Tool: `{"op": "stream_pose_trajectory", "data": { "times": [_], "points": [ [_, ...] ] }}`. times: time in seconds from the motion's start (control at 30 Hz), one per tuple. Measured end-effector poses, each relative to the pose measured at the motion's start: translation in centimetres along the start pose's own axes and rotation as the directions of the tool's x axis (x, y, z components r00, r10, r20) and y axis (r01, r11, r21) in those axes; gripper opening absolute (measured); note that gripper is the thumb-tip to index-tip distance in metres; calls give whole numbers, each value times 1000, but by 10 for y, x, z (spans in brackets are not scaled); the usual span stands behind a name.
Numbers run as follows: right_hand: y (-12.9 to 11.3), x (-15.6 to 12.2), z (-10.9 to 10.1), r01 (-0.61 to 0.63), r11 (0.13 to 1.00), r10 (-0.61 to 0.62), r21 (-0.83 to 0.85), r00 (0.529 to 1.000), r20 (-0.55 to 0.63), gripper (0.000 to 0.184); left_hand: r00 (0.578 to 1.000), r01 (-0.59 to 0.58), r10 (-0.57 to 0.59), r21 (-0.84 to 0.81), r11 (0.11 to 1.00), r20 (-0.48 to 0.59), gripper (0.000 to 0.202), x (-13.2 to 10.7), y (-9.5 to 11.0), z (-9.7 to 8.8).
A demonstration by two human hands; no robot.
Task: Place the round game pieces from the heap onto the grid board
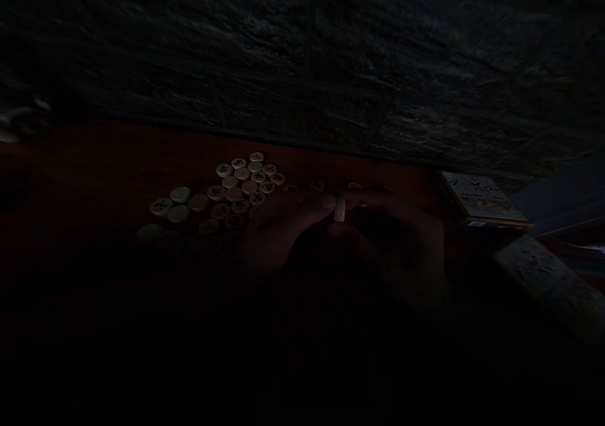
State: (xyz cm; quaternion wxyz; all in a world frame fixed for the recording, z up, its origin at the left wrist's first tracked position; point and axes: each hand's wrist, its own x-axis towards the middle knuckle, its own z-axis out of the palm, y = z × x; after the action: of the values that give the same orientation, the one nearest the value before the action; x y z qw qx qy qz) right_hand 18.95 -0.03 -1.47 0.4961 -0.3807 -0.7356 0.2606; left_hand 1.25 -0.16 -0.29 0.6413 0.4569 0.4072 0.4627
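The picture is very dark. A round wooden xiangqi piece (339, 210) stands on edge between my two hands, its pale rim facing me. My left hand (281, 227) comes in from the left, its thumb and fingertips closed against the piece. From the other side, the fingers and thumb of my right hand (411, 227) pinch the same piece. Left of my hands lies a loose cluster of xiangqi pieces (234, 193), some with red or dark characters, others showing blank faces. A few more pieces (316, 186) lie just beyond my fingers, partly hidden by them.
The reddish-brown wooden table (118, 155) runs up to a rough stone-block wall (302, 54). At the right lies a flat printed box (484, 196), and nearer me a second printed panel (548, 275). A pale, unclear object (23, 120) sits at the far left. The foreground is black.
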Motion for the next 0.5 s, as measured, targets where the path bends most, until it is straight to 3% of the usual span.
{"op": "stream_pose_trajectory", "data": {
  "times": [0.13, 0.3, 0.5],
  "points": [
    [-1, 0, 1, 6, 1000, -6, 6, 1000, 0, 33, 1000, -7, 8, 62, 998, -6, 30, 4, -2, -3],
    [-1, 1, 1, -13, 1000, 13, -8, 1000, 18, 36, 991, -90, 79, 90, 992, 112, 31, 13, -5, -8],
    [0, 2, -1, -21, 998, 21, -59, 1000, 11, 22, 988, -63, 46, 112, 992, 147, 33, 13, -5, -10]
  ]
}}
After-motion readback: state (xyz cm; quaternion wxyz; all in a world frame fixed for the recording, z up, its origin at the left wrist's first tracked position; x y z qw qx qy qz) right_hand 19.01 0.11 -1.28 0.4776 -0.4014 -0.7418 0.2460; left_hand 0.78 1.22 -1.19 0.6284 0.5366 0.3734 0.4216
